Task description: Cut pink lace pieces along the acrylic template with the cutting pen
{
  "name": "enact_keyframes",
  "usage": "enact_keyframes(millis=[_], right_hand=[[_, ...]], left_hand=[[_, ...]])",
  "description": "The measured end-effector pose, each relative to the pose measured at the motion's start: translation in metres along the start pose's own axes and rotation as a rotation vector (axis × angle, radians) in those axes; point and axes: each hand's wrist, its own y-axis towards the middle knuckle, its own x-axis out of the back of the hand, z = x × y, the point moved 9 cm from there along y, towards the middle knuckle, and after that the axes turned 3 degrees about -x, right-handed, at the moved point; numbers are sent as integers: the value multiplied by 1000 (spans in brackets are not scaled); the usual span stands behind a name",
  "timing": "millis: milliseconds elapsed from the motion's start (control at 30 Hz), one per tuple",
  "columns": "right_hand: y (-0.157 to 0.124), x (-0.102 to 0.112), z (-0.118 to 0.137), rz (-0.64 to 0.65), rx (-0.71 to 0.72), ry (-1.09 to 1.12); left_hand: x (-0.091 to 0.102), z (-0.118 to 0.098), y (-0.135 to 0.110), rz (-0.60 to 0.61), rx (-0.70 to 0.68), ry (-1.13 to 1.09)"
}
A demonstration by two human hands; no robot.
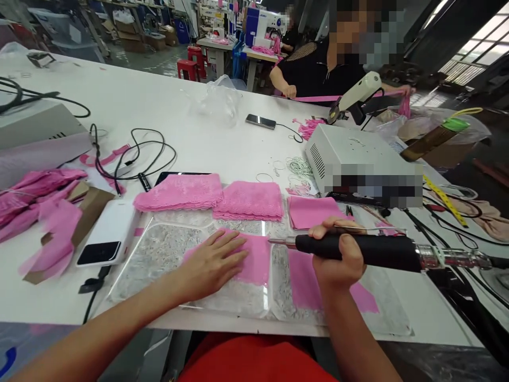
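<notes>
My left hand [217, 260] lies flat with fingers spread on a pink fabric piece [256, 260], which rests on a clear template plate [153, 249]. In my right hand [342, 260] is a handheld tool that looks like an ultrasonic cutter [382, 252], with a thick black grip and a cable at its rear. Its narrow metal tip is at the piece's upper right edge; whether it touches cannot be seen. Right of it, another pink piece [304, 281] lies partly behind my right hand. Two stacks of scalloped pink fabric [183, 192] [252, 200] and a folded pink cloth [312, 209] sit just beyond.
A grey box unit [353, 154] stands at right, near cables and a yellow tape measure [445, 201]. Left are a white power bank [109, 233], black cable loops [135, 154] and pink scraps [40, 201]. Across the white table [151, 101], a co-worker [318, 69] holds a pink strip.
</notes>
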Motion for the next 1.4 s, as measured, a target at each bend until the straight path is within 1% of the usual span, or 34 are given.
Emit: enact_keyframes(millis=[133,300,433,500,667,767,933,1167,1400], right_hand=[[3,1,-3,-21,0,-1],[5,-2,-5,5,1,-29],[7,6,4,-48,64,-61],[8,9,5,-49,59,-58],[6,13,0,-39,-3,-30],[4,12,-5,-47,-34,-5],[3,10,-10,-57,-74,28],[3,10,-13,-50,-64,34],[5,8,-13,-30,-47,6]], left_hand=[[-3,1,-4,9,4,7],[-7,1,-5,27,2,-17],[-7,2,-6,24,15,-48],[-5,1,-5,31,20,-59],[-4,-8,5,90,-4,-67],[-9,-13,17,128,-39,-67],[-20,-14,32,131,-60,-80],[-30,-10,30,141,-61,-88],[-31,-10,29,125,-61,-82]])
